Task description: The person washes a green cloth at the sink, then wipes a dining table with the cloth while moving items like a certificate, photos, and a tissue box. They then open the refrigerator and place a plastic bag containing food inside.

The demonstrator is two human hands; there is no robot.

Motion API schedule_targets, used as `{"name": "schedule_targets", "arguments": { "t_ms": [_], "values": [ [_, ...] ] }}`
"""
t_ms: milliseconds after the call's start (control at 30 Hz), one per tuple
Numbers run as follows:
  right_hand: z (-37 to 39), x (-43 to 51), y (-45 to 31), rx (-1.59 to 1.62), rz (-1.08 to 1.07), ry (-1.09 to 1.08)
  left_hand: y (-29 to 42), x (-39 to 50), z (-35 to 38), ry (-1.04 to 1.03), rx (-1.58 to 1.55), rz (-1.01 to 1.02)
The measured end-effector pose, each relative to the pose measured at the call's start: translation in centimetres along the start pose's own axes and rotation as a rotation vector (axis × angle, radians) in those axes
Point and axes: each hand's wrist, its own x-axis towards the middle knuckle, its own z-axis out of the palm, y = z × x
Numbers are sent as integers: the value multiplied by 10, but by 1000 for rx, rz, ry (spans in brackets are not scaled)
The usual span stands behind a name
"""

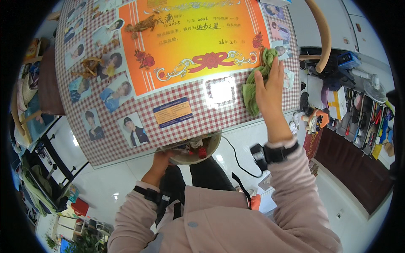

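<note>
My right hand (270, 87) presses a crumpled green cloth (251, 95) onto the table near its right side, fingers stretched along it. Below the near table edge, my left hand (163, 159) grips the rim of a trash bin (214, 146) with rubbish inside, including a red bottle cap (202, 152). The bin is partly hidden under the tabletop. Brown food scraps (140, 26) lie on an orange and yellow certificate (196, 34) that bears writing. More scraps (88, 66) rest over photo cards at the left.
The table (72, 126) has a red checked cover under a clear sheet, with several photo cards (134, 131) and a printed card (173, 112). Wooden chairs stand at the left (52, 79) and right (326, 41). A black cable (232, 148) hangs near my legs.
</note>
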Motion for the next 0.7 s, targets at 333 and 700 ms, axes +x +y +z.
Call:
{"name": "schedule_targets", "arguments": {
  "t_ms": [333, 700],
  "values": [
    [44, -102, -94, 127, -572, -360, 33, -36, -21, -22, 41, 6],
    [23, -172, -114, 618, -691, -476, 37, -51, -87, 83, 200, -114]
  ]
}}
